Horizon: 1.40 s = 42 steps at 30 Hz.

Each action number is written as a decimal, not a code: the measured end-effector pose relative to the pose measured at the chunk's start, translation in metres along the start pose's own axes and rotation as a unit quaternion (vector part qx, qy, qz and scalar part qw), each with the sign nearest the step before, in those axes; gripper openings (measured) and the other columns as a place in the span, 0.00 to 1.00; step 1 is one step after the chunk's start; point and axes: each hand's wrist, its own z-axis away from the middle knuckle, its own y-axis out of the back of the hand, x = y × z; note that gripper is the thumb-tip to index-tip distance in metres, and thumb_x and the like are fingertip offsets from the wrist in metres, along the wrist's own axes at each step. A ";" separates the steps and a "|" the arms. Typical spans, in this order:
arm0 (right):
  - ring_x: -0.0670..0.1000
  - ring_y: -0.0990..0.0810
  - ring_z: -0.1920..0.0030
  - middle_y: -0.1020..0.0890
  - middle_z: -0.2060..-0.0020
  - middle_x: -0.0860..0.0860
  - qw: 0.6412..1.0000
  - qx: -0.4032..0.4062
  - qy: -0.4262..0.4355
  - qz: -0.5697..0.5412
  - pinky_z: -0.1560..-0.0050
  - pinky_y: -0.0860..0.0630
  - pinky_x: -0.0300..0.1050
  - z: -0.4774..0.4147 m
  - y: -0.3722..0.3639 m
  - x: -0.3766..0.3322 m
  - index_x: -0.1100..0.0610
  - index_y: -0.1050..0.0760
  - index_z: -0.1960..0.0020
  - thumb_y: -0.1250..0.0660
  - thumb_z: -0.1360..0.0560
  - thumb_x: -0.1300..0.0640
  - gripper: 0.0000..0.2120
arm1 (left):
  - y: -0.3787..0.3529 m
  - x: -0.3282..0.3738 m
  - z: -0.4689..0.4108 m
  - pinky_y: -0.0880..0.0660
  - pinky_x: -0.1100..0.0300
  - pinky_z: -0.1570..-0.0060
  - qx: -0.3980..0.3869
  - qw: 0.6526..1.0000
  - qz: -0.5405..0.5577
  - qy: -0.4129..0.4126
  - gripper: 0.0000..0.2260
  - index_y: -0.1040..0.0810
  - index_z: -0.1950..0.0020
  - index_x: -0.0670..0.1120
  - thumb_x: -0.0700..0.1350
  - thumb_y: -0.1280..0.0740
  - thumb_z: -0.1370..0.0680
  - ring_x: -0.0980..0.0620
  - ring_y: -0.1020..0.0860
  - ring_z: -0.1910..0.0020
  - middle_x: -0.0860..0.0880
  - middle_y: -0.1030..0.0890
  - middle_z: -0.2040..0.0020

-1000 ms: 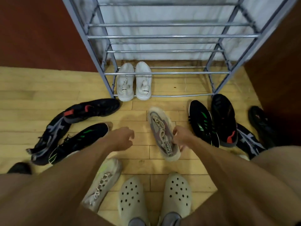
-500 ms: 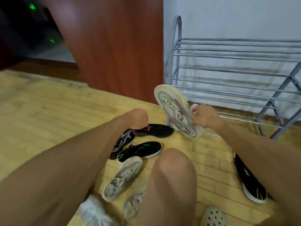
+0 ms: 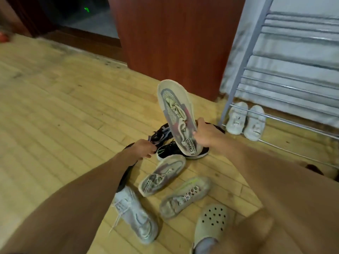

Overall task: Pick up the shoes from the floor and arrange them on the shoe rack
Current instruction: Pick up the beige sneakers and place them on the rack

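My right hand [image 3: 206, 134] grips the heel of a beige and pink sneaker [image 3: 175, 114] and holds it toe-up above the floor. Its matching sneaker [image 3: 161, 176] lies on the floor just below. My left hand [image 3: 145, 150] hovers with curled fingers over the black sneakers [image 3: 165, 150], holding nothing that I can see. A grey sneaker with a yellow stripe [image 3: 184, 196] and a light blue-white sneaker [image 3: 134, 214] lie nearer to me. The metal shoe rack [image 3: 245, 57] stands at the right, with a white pair [image 3: 245, 121] on its lowest tier.
A red-brown wooden panel [image 3: 174, 43] stands left of the rack, with a dark doorway [image 3: 77, 13] beyond it. My foot in a beige perforated clog [image 3: 211, 226] is at the bottom. The wooden floor [image 3: 55, 116] stretches out to the left.
The view has swung left and down. My right hand has lifted the beige sneaker off the floor and tipped it toe-up; my left hand has dropped towards the black sneakers.
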 end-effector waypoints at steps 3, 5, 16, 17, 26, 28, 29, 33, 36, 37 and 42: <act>0.56 0.23 0.59 0.22 0.45 0.60 0.998 -0.035 -0.034 -0.028 0.62 0.26 0.49 -0.022 -0.037 0.017 0.59 0.42 0.28 0.44 0.19 0.56 0.21 | -0.011 -0.040 -0.032 0.28 0.49 0.47 0.007 0.986 0.154 0.068 0.09 0.23 0.48 0.43 0.47 0.36 0.22 0.46 0.21 0.54 0.46 0.22 0.55; 0.58 0.22 0.53 0.25 0.39 0.60 0.995 -0.053 -0.069 -0.054 0.58 0.22 0.50 -0.032 -0.060 0.034 0.58 0.41 0.28 0.44 0.19 0.56 0.21 | -0.025 -0.058 -0.053 0.29 0.52 0.52 0.023 0.982 0.161 0.091 0.07 0.23 0.51 0.44 0.47 0.37 0.22 0.47 0.22 0.56 0.46 0.22 0.57; 0.61 0.17 0.57 0.21 0.46 0.60 0.977 -0.129 -0.168 -0.031 0.64 0.18 0.53 -0.054 -0.153 0.113 0.57 0.32 0.36 0.43 0.20 0.55 0.14 | -0.088 -0.139 -0.113 0.26 0.49 0.40 0.043 0.982 -0.029 0.184 0.22 0.29 0.35 0.36 0.48 0.38 0.24 0.39 0.25 0.39 0.38 0.24 0.38; 0.61 0.18 0.54 0.22 0.45 0.60 0.971 -0.129 -0.188 -0.071 0.61 0.18 0.54 -0.052 -0.162 0.116 0.58 0.32 0.36 0.43 0.20 0.55 0.14 | -0.090 -0.142 -0.115 0.26 0.47 0.40 0.049 0.982 -0.047 0.178 0.21 0.27 0.36 0.37 0.49 0.37 0.24 0.38 0.24 0.41 0.38 0.23 0.39; 0.56 0.17 0.52 0.18 0.47 0.57 0.940 -0.143 -0.232 -0.203 0.59 0.17 0.47 -0.044 -0.184 0.132 0.58 0.24 0.40 0.31 0.26 0.65 0.16 | -0.079 -0.139 -0.093 0.23 0.55 0.57 0.058 0.962 -0.247 0.099 0.14 0.20 0.44 0.43 0.45 0.28 0.28 0.45 0.22 0.53 0.43 0.18 0.50; 0.57 0.16 0.52 0.17 0.47 0.59 0.944 -0.145 -0.223 -0.195 0.62 0.17 0.45 -0.043 -0.176 0.129 0.61 0.23 0.43 0.30 0.27 0.67 0.13 | -0.080 -0.133 -0.084 0.21 0.55 0.57 0.046 0.960 -0.258 0.096 0.15 0.19 0.45 0.42 0.46 0.26 0.30 0.47 0.21 0.55 0.44 0.19 0.51; 0.58 0.15 0.53 0.17 0.48 0.61 0.949 -0.143 -0.216 -0.178 0.61 0.16 0.46 -0.042 -0.168 0.129 0.63 0.23 0.44 0.30 0.27 0.67 0.12 | -0.081 -0.129 -0.078 0.19 0.54 0.56 0.032 0.962 -0.251 0.100 0.16 0.19 0.46 0.41 0.45 0.25 0.31 0.46 0.20 0.55 0.44 0.19 0.52; 0.58 0.14 0.60 0.15 0.53 0.62 0.973 -0.133 -0.187 -0.035 0.57 0.16 0.50 -0.031 -0.120 0.126 0.65 0.20 0.46 0.28 0.28 0.64 0.12 | -0.076 -0.104 -0.049 0.17 0.51 0.60 0.020 0.972 -0.195 0.127 0.13 0.18 0.50 0.37 0.45 0.26 0.29 0.45 0.16 0.62 0.43 0.16 0.59; 0.56 0.15 0.63 0.15 0.54 0.60 0.981 -0.098 -0.156 0.068 0.61 0.16 0.48 -0.018 -0.074 0.125 0.64 0.20 0.45 0.28 0.30 0.63 0.13 | -0.072 -0.082 -0.030 0.17 0.49 0.59 0.032 0.975 -0.183 0.120 0.14 0.19 0.48 0.35 0.43 0.26 0.29 0.45 0.16 0.62 0.40 0.16 0.56; 0.56 0.16 0.63 0.16 0.54 0.59 0.982 -0.087 -0.142 0.092 0.62 0.17 0.46 -0.013 -0.056 0.124 0.64 0.20 0.45 0.29 0.30 0.62 0.14 | -0.071 -0.074 -0.024 0.17 0.49 0.58 0.035 0.979 -0.166 0.111 0.15 0.20 0.48 0.35 0.43 0.26 0.29 0.44 0.16 0.61 0.40 0.16 0.55; 0.52 0.15 0.62 0.15 0.51 0.54 0.979 -0.009 -0.086 0.186 0.63 0.22 0.36 0.026 0.046 0.127 0.57 0.19 0.41 0.30 0.30 0.57 0.18 | -0.065 -0.012 0.007 0.17 0.51 0.62 0.033 0.998 -0.043 0.021 0.13 0.18 0.54 0.38 0.49 0.29 0.27 0.45 0.17 0.60 0.42 0.17 0.59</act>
